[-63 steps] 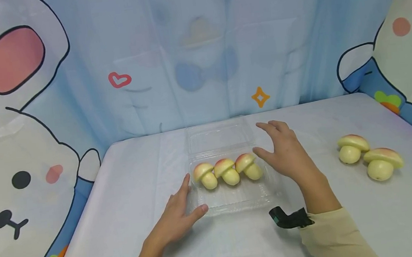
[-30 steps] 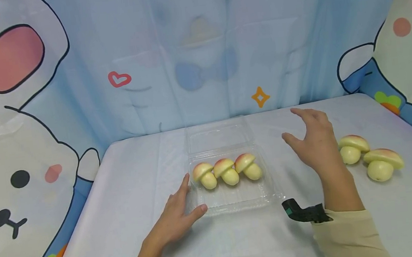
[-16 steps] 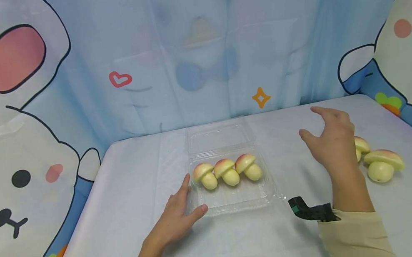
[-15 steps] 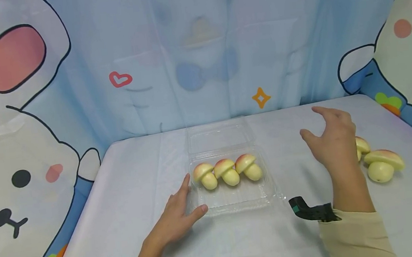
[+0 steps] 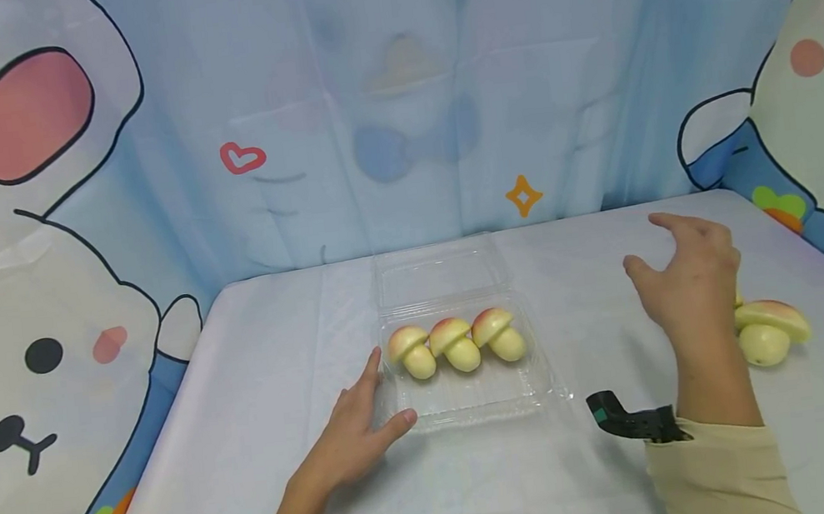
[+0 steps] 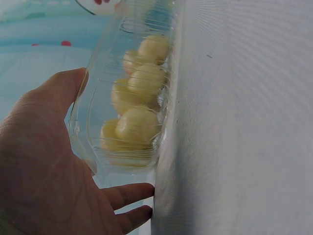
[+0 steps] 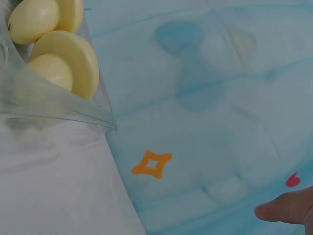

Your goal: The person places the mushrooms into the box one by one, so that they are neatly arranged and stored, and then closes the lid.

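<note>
Three yellow mushroom-shaped pieces (image 5: 462,355) with reddish caps lie in a row inside a clear plastic clamshell box (image 5: 465,400), its lid folded back flat. My left hand (image 5: 351,431) rests at the box's left front corner, thumb (image 6: 73,85) at the rim and fingers extended low along the side. Over to the right, my right hand (image 5: 693,278) hovers above the table with thumb and fingers spread, holding nothing. Just beyond it sits another mushroom-shaped piece (image 5: 765,341); one more is almost wholly hidden behind the hand.
A white cloth (image 5: 474,485) covers the table. Behind it hangs a blue printed curtain (image 5: 404,107) with cartoon animals. Each wrist wears a black camera mount, like the one on the right wrist (image 5: 636,420).
My right hand has moved from beside the box out to the right, now covering most of one loose mushroom-shaped piece. The left hand and the box have stayed put.
</note>
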Motion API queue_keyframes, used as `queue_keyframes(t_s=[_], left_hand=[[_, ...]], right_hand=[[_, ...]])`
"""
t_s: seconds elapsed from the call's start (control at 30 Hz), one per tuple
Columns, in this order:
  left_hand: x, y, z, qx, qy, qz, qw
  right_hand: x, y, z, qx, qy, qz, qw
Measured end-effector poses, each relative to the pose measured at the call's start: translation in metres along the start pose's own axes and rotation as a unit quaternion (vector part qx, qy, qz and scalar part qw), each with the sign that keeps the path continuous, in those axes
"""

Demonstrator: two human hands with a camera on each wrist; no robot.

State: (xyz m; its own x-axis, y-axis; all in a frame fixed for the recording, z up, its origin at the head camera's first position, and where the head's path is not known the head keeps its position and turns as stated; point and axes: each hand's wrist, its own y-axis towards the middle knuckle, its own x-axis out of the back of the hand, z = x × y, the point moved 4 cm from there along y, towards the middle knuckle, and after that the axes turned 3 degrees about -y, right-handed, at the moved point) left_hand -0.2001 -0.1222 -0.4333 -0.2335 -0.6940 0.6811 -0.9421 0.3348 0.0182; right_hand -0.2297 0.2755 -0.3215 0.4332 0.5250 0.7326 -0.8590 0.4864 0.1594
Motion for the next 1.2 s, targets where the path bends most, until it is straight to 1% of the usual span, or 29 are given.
queue_keyframes(t_s=[0.2, 0.43, 0.57, 0.67, 0.8, 1.0, 1.2], left_hand=[[0.0, 0.0, 0.0, 0.002, -0.001, 0.001, 1.0], [0.0, 0.0, 0.001, 0.0, 0.001, -0.001, 1.0], [0.001, 0.0, 0.0, 0.002, 0.002, -0.001, 1.0], [0.002, 0.0, 0.0, 0.002, 0.001, -0.001, 1.0], [0.002, 0.0, 0.0, 0.003, 0.002, -0.001, 1.0], [0.001, 0.0, 0.0, 0.0, -0.003, 0.0, 1.0], [0.0, 0.001, 0.0, -0.003, -0.005, -0.001, 1.0]], right_hand=[[0.007, 0.002, -0.01, -0.018, 0.017, -0.006, 1.0], [0.018, 0.005, -0.03, -0.073, 0.03, -0.019, 0.997], [0.023, 0.005, -0.035, -0.094, 0.029, -0.027, 0.995], [0.024, 0.005, -0.037, -0.105, 0.027, -0.025, 0.994], [0.025, 0.005, -0.044, -0.134, 0.028, -0.017, 0.99], [0.024, 0.01, -0.063, -0.173, 0.021, -0.016, 0.985], [0.024, 0.015, -0.082, -0.195, 0.01, 0.002, 0.981]])
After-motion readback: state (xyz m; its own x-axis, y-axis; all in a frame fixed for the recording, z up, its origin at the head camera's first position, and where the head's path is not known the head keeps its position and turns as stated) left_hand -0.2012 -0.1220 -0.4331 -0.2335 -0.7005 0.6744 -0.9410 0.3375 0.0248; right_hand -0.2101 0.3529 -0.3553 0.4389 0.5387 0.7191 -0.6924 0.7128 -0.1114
